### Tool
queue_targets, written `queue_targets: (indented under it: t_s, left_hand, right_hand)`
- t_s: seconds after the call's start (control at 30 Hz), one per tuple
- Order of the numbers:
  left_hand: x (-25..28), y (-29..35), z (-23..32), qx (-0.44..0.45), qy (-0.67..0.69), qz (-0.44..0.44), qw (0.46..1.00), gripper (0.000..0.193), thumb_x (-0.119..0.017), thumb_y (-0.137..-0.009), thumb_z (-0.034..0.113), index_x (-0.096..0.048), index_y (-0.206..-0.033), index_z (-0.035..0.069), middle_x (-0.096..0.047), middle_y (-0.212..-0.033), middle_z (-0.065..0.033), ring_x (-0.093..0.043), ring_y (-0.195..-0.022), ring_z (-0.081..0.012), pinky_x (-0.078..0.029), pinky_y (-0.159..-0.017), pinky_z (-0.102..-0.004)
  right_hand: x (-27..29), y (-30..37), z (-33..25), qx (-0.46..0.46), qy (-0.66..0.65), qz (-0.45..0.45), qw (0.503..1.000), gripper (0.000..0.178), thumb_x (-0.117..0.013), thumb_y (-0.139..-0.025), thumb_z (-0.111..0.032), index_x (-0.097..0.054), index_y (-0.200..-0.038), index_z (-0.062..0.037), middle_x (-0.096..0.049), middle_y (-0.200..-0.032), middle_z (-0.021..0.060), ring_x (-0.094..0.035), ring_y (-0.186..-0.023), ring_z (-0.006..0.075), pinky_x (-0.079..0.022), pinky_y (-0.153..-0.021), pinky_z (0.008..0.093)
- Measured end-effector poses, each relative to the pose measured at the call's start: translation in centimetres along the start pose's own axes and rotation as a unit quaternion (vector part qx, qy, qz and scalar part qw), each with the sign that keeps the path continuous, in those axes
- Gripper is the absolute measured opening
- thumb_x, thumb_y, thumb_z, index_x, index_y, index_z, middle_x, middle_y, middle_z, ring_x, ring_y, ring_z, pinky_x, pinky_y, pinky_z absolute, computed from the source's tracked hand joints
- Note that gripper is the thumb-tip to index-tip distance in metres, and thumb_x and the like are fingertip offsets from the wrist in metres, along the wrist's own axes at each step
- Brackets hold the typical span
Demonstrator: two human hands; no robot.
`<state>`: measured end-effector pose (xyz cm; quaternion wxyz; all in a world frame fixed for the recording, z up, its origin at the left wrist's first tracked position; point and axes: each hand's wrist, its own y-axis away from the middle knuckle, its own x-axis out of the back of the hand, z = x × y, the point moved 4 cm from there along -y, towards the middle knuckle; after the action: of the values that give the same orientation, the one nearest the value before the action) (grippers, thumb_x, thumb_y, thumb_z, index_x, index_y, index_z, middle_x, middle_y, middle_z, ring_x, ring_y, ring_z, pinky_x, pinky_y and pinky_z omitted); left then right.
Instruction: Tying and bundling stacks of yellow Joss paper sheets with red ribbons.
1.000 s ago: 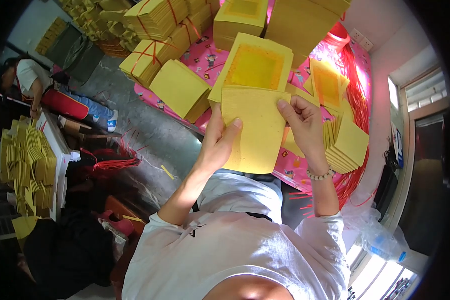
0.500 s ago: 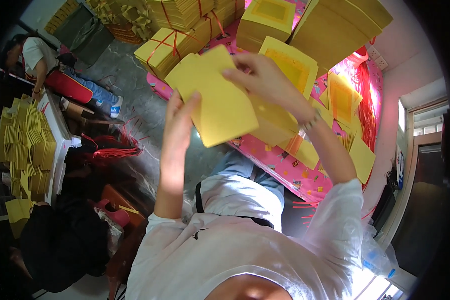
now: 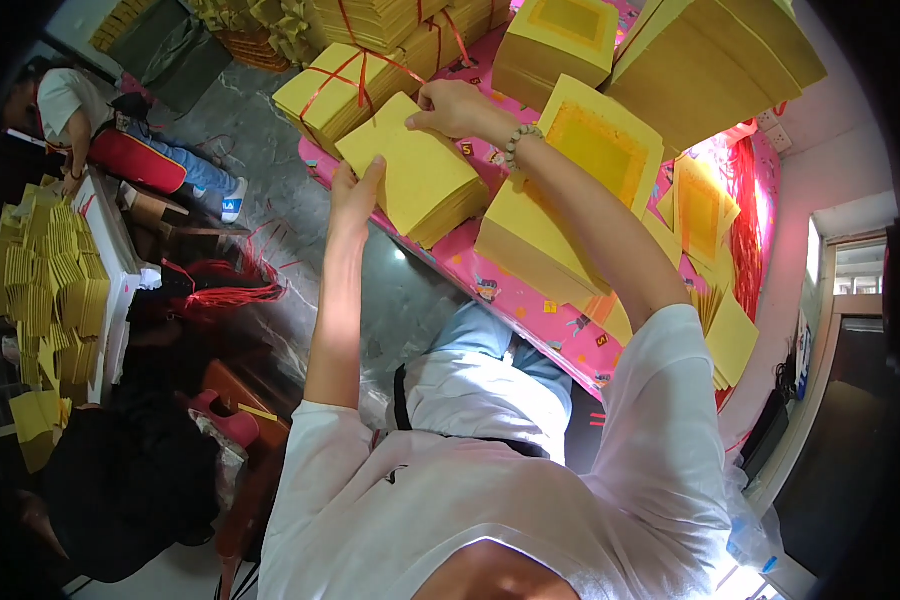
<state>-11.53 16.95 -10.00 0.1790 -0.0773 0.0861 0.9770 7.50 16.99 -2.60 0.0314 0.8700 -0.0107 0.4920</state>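
A thick stack of yellow paper (image 3: pixel 420 175) sits at the near left edge of the pink-covered table (image 3: pixel 510 295). My left hand (image 3: pixel 354 198) is closed on its left edge, with the thumb lying on the top sheet. At the far corner, my right hand (image 3: pixel 455 110) pinches the paper between thumb and bent fingers; its fingertips are partly hidden. A bundle of yellow paper tied with red string (image 3: pixel 340 90) stands just beyond. Under my right forearm is another yellow stack (image 3: pixel 585 145) with a printed darker-yellow square on top.
More yellow stacks (image 3: pixel 555 50) crowd the table's far side. Red strings (image 3: pixel 745 220) hang at the right. At the left, a person (image 3: pixel 75 110) bends near a white table (image 3: pixel 115 290) bearing folded yellow paper (image 3: pixel 55 270). Another person in black (image 3: pixel 130 490) is at lower left.
Both hands have moved down and away from me, bringing the yellow paper they held in the air onto the stack at the table edge. My right arm now reaches farther out.
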Motion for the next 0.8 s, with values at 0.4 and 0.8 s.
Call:
queue_targets:
  t_s: [0.4, 0.8]
  left_hand:
    - [-0.4, -1.7, -2.0, -0.087, -0.145, 0.023, 0.985, 0.038, -0.064, -0.086, 0.014, -0.051, -0.115, -0.006, -0.066, -0.097, -0.0115, -0.064, -0.084, -0.0172, -0.050, -0.073, -0.0301]
    - [2.3, 3.6, -5.8, 0.008, -0.173, 0.120, 0.978, 0.078, -0.076, -0.076, 0.040, -0.035, -0.129, -0.001, -0.056, -0.097, -0.0061, -0.057, -0.082, -0.0125, -0.045, -0.068, -0.0253]
  right_hand:
    - [-1.2, 0.3, 0.5, -0.113, 0.128, -0.056, 0.984, 0.041, -0.060, -0.085, -0.042, -0.064, -0.097, -0.0027, -0.067, -0.098, 0.0153, -0.064, -0.095, 0.0321, -0.049, -0.080, 0.0447]
    - [-6.1, -3.1, 3.2, -0.060, 0.184, -0.160, 0.968, 0.036, -0.056, -0.085, -0.025, -0.062, -0.107, 0.0025, -0.064, -0.105, 0.0217, -0.063, -0.096, 0.0358, -0.051, -0.077, 0.0460]
